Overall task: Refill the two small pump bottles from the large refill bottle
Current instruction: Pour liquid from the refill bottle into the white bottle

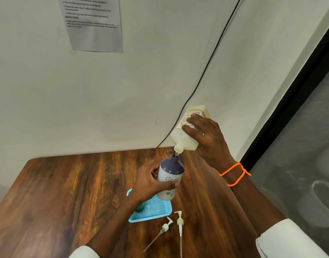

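My right hand grips the large cream refill bottle, tipped neck-down, its spout just above the open mouth of a small pump bottle. That small bottle is white with a dark blue top and flower marks; my left hand holds it around the middle, lifted above the tray. A green object, perhaps the second small bottle, shows partly under my left wrist on the blue tray. Two white pump heads with long tubes lie on the table in front of the tray.
The wooden table stands against a white wall with a black cable running down it. A printed sheet hangs on the wall. A dark window frame and glass are at the right.
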